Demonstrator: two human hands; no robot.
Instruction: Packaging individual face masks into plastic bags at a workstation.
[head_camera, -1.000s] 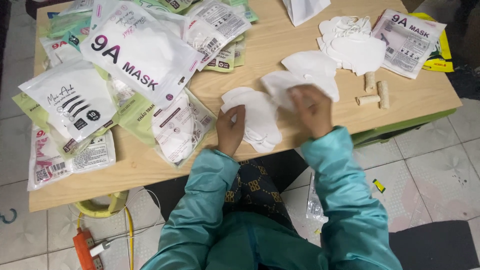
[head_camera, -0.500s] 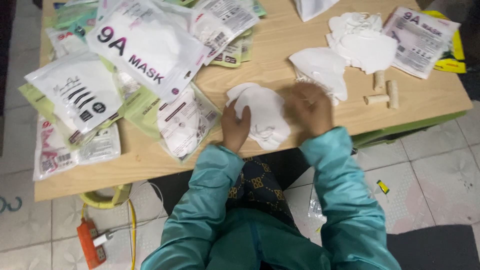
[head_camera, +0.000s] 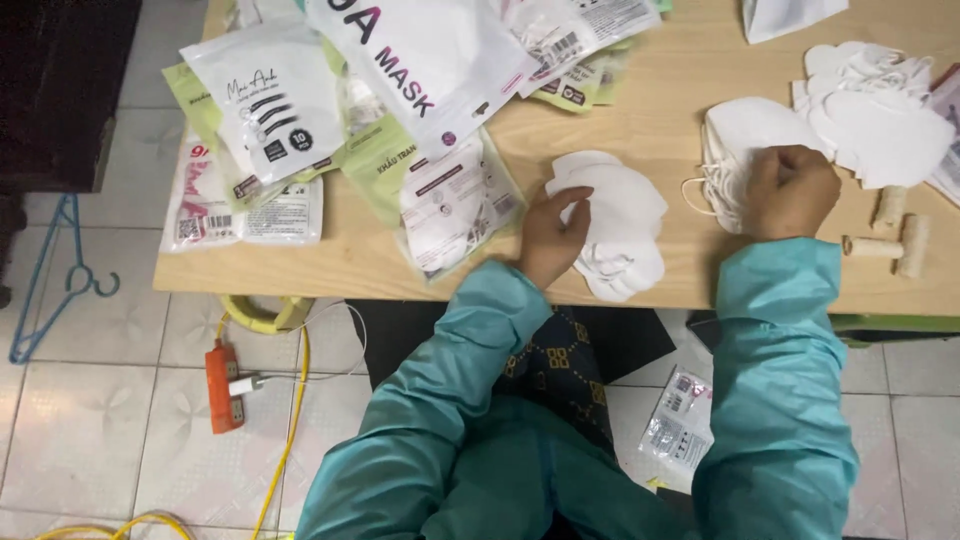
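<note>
A small stack of white face masks (head_camera: 618, 225) lies near the front edge of the wooden table (head_camera: 640, 110). My left hand (head_camera: 552, 236) rests on its left side, fingers touching the top mask. To the right, a second pile of white masks (head_camera: 735, 140) with ear loops sits on the table, and my right hand (head_camera: 792, 192) is closed on its right edge. Both arms wear teal sleeves.
Many flat mask packages (head_camera: 430, 60) cover the table's left and back. More white masks (head_camera: 875, 105) lie at the far right beside short wooden pegs (head_camera: 890, 240). On the tiled floor are an orange power strip (head_camera: 222, 385), yellow cable, a blue hanger (head_camera: 60, 270) and a plastic packet (head_camera: 680, 430).
My right hand left the near stack and moved right onto the second pile of masks. My left hand stays on the near stack. The camera view shifted and drew closer.
</note>
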